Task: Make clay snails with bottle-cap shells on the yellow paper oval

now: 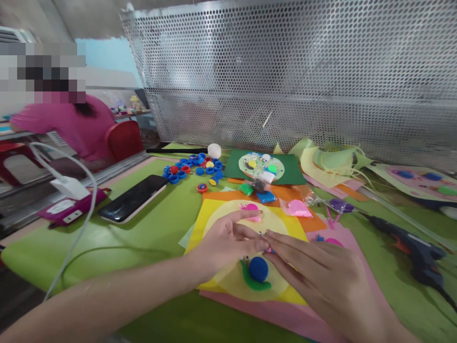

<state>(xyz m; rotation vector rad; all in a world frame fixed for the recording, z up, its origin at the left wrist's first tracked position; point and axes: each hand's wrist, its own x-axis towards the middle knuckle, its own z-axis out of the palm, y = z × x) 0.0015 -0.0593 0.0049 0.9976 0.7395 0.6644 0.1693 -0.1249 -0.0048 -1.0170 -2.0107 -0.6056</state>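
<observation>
My left hand (228, 237) and my right hand (317, 264) meet over a yellow sheet (200, 224) bearing a pale round disc (217, 216). Their thumbs and fingertips pinch together around a small piece with pink and blue showing; the fingers hide most of it. Just below, on the disc, lies a snail figure (258, 270) with a blue bottle-cap-like shell and a green body. A pink snail-like figure (253, 210) sits higher on the disc, partly behind my left index finger. Pink paper (293, 318) shows under the yellow sheet.
Blue and red bottle caps (173, 179) lie behind, beside a phone (134, 197) and a purple power strip (71, 207). Bagged clay (297, 208) is near the disc. A glue gun (407, 243) rests right. Perforated metal (285, 71) stands behind; a person (78, 124) sits left.
</observation>
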